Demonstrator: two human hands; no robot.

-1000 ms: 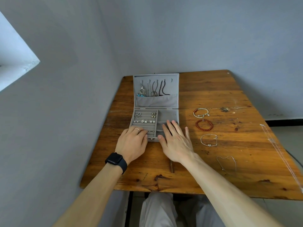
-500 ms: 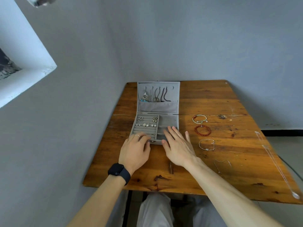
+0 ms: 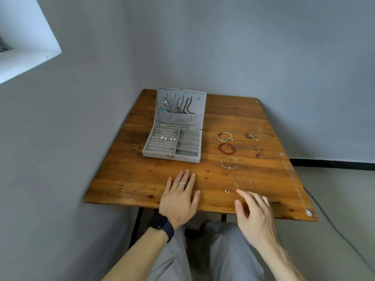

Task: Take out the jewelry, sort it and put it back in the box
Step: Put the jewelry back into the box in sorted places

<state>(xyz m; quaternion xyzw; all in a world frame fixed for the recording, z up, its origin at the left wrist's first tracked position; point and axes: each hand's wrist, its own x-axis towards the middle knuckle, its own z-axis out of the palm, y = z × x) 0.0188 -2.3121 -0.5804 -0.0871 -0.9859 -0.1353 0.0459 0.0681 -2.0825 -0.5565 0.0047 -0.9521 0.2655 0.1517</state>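
Left hand (image 3: 179, 196) flat on counter (image 3: 125, 179), grip apart. Right hand (image 3: 253, 211) empty, grip loosely apart, beside small earrings (image 3: 227, 191). Advise fingertip pinch, one at a time

The open box (image 3: 172, 157), lid raised, fills the upper middle of the table (image 3: 125, 175), and walls close the table's left and far sides. Right of it, three bracelets (image 3: 219, 148), a chain (image 3: 236, 182) and earrings (image 3: 227, 191) run down toward the near edge; a necklace (image 3: 295, 185) lines the right edge. Bare wood lies between those rows, left of the box, and below it around the flat left hand (image 3: 179, 197).
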